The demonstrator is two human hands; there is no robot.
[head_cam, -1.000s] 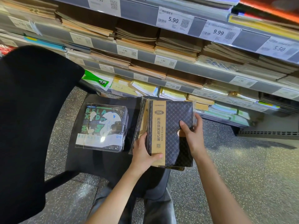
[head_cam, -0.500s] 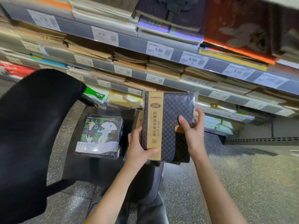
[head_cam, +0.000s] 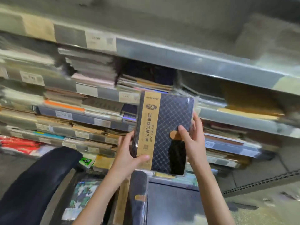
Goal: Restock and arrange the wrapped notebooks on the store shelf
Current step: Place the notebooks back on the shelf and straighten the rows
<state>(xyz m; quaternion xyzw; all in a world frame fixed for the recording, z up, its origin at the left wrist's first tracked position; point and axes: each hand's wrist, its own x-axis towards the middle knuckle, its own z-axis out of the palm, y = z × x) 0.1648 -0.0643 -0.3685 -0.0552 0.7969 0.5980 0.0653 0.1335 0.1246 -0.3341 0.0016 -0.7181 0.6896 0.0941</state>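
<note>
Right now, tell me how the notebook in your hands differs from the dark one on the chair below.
The held notebook is up before the shelves, cover facing the camera; the chair notebook stands on edge, foreshortened. Left hand and right hand grip the first; nothing touches the second. Both are dark, plastic-wrapped, with tan trim.

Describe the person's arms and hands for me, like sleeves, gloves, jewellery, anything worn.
Both forearms are bare as far as the frame shows, with no sleeve in view. The left hand and right hand wear no gloves, and no rings, watch or bracelet show. The fingernails look short and unpainted, though motion blur limits fine detail.
</note>
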